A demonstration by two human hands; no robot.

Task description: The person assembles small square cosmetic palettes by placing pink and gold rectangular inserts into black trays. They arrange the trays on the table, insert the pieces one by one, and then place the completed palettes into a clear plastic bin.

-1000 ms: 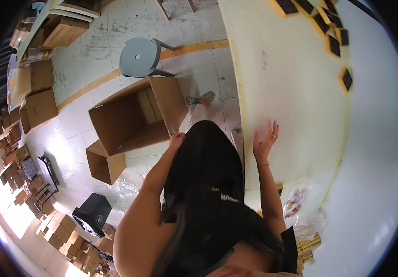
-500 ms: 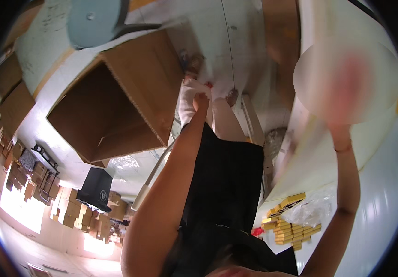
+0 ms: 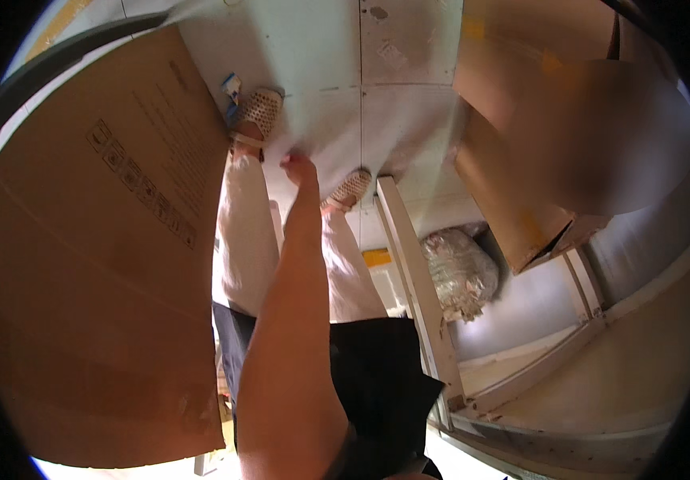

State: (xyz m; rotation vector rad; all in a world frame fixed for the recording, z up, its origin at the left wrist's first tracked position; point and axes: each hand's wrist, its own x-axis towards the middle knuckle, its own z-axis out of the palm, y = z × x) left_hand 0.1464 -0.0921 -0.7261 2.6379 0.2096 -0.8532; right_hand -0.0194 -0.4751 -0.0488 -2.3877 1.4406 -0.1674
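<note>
My left hand [image 3: 301, 170] hangs low over the floor between my two shoes, its fingers curled together. What they hold, if anything, is too small to make out. A large brown cardboard box [image 3: 97, 240] with printed symbols stands close on the left, apart from the hand. Nearest the hand are a woven beige shoe [image 3: 261, 112] and the other beige shoe [image 3: 351, 188]. My right hand is out of view.
On the right, a white frame [image 3: 413, 276] stands beside a clear plastic bag [image 3: 458, 268] of something. Further right is another cardboard box [image 3: 513, 216], partly hidden by a blurred patch. A small blue-and-white scrap [image 3: 231, 88] lies by the left shoe.
My view has turned down toward the floor and the frame. The box on the left now looms larger, its printed side showing. My right arm and the white tabletop have left the view.
</note>
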